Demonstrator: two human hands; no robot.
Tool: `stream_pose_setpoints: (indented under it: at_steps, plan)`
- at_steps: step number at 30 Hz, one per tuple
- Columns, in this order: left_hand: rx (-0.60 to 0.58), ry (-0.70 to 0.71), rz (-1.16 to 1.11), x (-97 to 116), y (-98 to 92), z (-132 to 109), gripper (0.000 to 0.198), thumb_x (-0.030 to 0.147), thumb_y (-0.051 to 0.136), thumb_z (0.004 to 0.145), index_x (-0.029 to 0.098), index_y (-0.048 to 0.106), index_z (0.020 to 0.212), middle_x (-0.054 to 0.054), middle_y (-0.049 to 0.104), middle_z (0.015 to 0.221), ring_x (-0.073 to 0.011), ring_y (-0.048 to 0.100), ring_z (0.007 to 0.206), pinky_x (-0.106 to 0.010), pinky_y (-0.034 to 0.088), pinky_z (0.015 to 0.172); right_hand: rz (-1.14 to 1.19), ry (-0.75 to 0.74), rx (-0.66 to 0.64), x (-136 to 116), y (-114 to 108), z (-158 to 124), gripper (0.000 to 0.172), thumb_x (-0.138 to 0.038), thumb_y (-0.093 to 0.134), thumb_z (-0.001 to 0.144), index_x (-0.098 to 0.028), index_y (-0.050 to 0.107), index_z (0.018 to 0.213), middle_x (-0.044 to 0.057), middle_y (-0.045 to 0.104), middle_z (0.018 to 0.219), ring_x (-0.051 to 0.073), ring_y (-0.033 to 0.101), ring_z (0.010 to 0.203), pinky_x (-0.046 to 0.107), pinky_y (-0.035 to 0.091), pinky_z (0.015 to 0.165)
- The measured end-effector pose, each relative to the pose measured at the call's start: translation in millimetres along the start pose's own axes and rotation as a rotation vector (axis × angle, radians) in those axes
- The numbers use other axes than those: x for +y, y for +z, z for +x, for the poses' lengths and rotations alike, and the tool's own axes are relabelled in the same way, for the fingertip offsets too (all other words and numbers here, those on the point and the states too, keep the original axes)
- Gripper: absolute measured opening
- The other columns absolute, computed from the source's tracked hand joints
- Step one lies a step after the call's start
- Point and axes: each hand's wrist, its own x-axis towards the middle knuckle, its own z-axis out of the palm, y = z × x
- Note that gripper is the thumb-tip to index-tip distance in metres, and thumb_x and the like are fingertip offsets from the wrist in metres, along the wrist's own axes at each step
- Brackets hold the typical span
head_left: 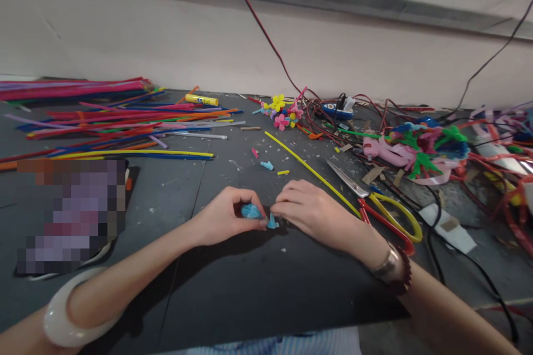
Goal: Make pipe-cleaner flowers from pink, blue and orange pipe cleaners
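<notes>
Between the thumb and fingers of my left hand (227,216) is a light blue twisted pipe cleaner piece (251,211). My right hand (306,208) is closed close beside it, its fingertips at a small blue pipe cleaner end (272,222). Whether that end joins the piece in my left hand I cannot tell. Just beyond my hands lie a loose blue bit (267,165) and a short yellow bit (283,172). A long yellow pipe cleaner (308,169) runs slantwise past my right hand.
Scissors (375,205) with red and yellow handles lie right of my right hand. Bundled pipe cleaners (125,122) and a glue stick (202,100) are at the back left. Finished flowers (281,113), cables (437,222) and ribbons fill the right. A blurred-out phone-like object (75,216) lies left.
</notes>
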Motion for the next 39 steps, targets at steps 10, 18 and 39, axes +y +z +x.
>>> stream_pose_setpoints:
  at_steps: [10,18,39]
  plan:
    - [0.363,0.029,-0.101,5,-4.2,3,0.014,0.025,0.069,0.066,0.014,0.061,0.066,-0.002,0.063,0.065,-0.0134,0.058,0.062,-0.022,0.045,0.058,0.919,0.482,0.052,-8,30,4,0.028,-0.030,0.048,0.085,-0.013,0.064,0.069,0.002,0.066,0.064,0.009,0.055,0.055,0.020,0.042,0.055]
    - [0.304,0.021,0.075,6,-1.7,4,0.016,0.029,0.065,0.068,0.015,0.060,0.069,-0.001,0.060,0.064,-0.0119,0.053,0.057,-0.020,0.040,0.051,0.666,0.507,0.181,1,31,0,0.019,-0.034,0.060,0.077,-0.018,0.067,0.085,0.004,0.069,0.077,0.016,0.062,0.071,0.026,0.047,0.065]
    - [0.150,-0.022,-0.475,-5,13.1,1,0.012,0.020,0.069,0.068,0.016,0.069,0.079,-0.001,0.069,0.081,-0.0134,0.062,0.076,-0.024,0.049,0.074,1.355,0.605,0.295,-12,47,5,0.019,-0.031,0.064,0.073,-0.013,0.066,0.067,-0.001,0.058,0.058,0.006,0.040,0.050,0.020,0.032,0.051]
